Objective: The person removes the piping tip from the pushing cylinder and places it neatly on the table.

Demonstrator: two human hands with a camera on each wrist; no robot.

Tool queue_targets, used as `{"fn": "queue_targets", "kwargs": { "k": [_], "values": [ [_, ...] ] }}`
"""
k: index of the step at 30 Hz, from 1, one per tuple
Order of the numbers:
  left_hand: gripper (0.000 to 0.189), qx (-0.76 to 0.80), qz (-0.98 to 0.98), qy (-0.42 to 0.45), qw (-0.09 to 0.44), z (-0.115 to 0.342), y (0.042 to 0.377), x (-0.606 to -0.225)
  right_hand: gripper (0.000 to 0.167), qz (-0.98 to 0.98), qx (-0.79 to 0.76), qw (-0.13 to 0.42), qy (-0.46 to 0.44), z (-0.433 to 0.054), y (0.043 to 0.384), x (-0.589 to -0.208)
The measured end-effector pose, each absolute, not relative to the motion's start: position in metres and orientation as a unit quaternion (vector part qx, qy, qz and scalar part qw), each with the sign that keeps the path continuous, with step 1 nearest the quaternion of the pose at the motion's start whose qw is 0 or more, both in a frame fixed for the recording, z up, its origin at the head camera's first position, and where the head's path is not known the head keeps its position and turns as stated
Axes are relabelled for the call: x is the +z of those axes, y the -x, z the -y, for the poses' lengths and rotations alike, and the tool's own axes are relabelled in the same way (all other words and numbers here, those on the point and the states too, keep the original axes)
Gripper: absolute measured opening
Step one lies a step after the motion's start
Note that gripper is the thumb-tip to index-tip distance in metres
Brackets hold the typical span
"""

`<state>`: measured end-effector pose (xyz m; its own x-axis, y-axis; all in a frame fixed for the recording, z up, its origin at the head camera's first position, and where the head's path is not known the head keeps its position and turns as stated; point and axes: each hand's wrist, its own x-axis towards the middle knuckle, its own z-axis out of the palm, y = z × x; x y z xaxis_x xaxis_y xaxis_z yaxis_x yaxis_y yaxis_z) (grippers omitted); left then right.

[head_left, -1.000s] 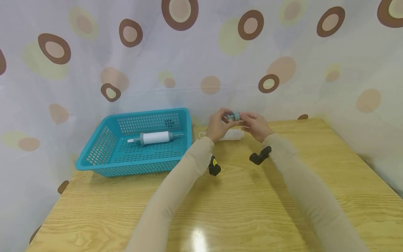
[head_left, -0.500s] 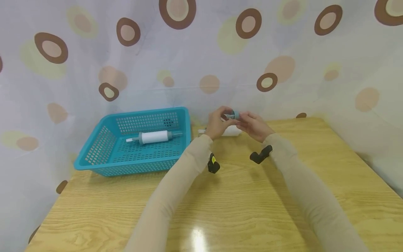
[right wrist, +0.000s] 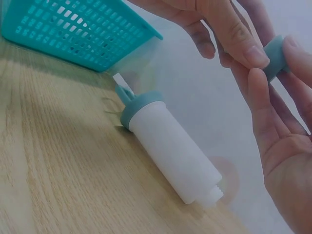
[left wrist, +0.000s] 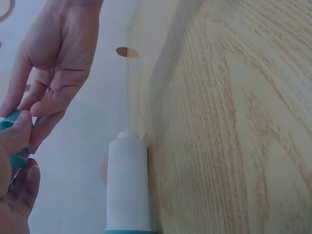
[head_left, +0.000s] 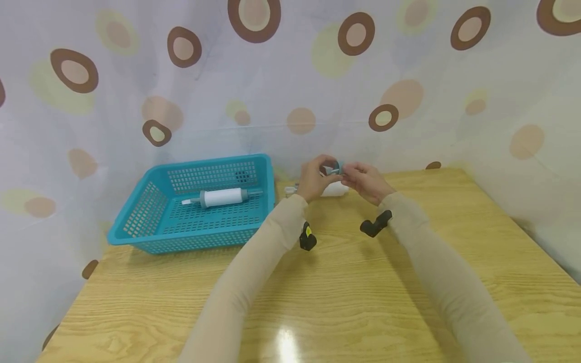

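Between both hands, raised above the table's back edge, is a small teal cap-like part (head_left: 337, 168). My left hand (head_left: 313, 179) pinches it from the left with thumb and fingers. My right hand (head_left: 365, 182) grips it from the right, its thumb and fingertips at the cap in the right wrist view; fingers partly hide the part. Below the hands lies a white cylinder (right wrist: 170, 151) on its side on the table. It has a threaded neck at one end and a teal collar (right wrist: 141, 105) with a handle at the other.
To the left stands a blue-teal perforated basket (head_left: 190, 241). Inside it lies a similar white cylinder (head_left: 224, 197) with grey-teal ends and a thin nozzle. A wooden table (head_left: 345, 297) runs up to a patterned curtain (head_left: 272, 75) behind.
The teal part has turned slightly between the fingers, and the right fingertips have shifted around it. The white cylinder's handle end looks rotated since a second ago. The basket stays put.
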<state>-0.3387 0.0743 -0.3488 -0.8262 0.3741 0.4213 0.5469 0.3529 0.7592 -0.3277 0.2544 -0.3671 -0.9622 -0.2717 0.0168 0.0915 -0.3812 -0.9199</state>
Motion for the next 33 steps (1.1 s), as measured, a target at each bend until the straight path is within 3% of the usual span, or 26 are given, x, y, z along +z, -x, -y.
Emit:
{"fn": "queue_targets", "kwargs": {
  "k": [7,16,28,33],
  "values": [
    [0.047,-0.508,0.813,0.275,0.065,-0.071,0.337,-0.349,0.027,-0.560,-0.818,0.104,0.084,-0.260,0.327,-0.368],
    [0.032,-0.511,0.808,0.280,0.087,-0.066,0.342,-0.358,0.026,-0.542,-0.830,0.100,0.087,-0.265,0.327,-0.368],
    [0.029,-0.497,0.816,0.277,0.101,-0.068,0.344,-0.360,0.022,-0.558,-0.821,0.104,0.068,-0.267,0.326,-0.367],
    [0.029,-0.489,0.824,0.272,0.091,-0.070,0.344,-0.360,0.011,-0.567,-0.817,0.089,0.056,-0.273,0.325,-0.368]
  ]
}}
